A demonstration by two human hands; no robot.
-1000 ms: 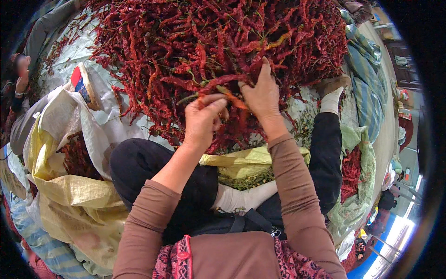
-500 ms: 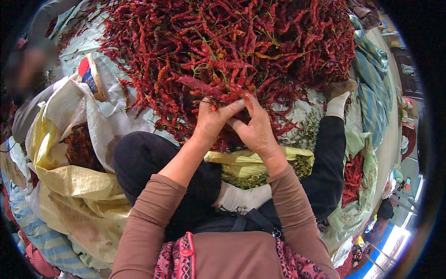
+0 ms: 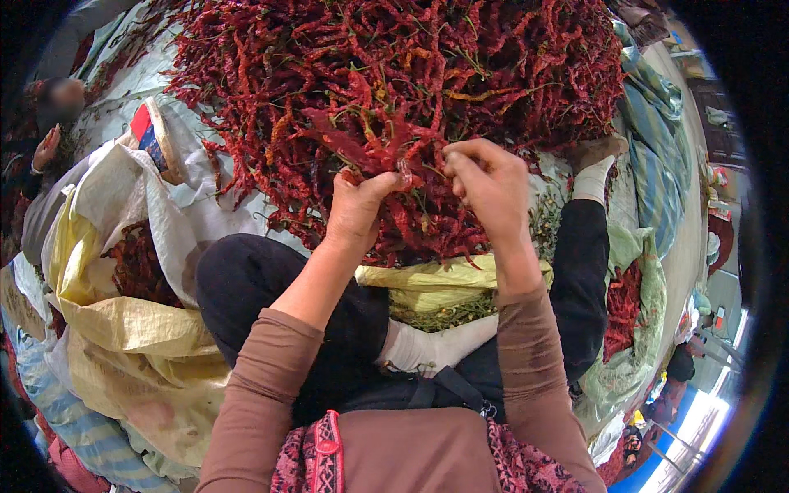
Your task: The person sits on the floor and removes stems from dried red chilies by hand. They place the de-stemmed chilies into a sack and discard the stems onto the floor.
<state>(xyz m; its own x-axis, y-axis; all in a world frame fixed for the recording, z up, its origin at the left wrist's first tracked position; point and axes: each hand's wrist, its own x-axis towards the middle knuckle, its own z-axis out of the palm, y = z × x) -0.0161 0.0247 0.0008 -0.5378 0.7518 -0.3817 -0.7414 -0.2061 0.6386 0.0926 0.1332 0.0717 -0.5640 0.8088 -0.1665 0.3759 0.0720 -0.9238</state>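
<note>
My left hand (image 3: 357, 205) is closed around a small bunch of dried red chillies (image 3: 362, 150), thumb on top, at the near edge of a big heap of dried chillies (image 3: 493, 57). To its right, my right hand (image 3: 499, 187) is raised with its fingers curled into a pinch, apart from the left hand. Whatever sits between those fingertips is too small to make out. Green and straw-coloured stems (image 3: 448, 313) lie in a yellow sack (image 3: 411, 277) below my hands, between my legs.
A white and yellow woven sack (image 3: 123, 316) with chillies inside stands at the left. A pale green bag (image 3: 653, 304) of chillies is by my right knee. Striped sheeting (image 3: 653, 148) runs along the right. Another person's hand (image 3: 47, 149) shows at the far left.
My right hand has drawn away from the left to the right, its fingers curling. My left hand keeps its hold on the chillies. Another person's hand has come into view at the far left.
</note>
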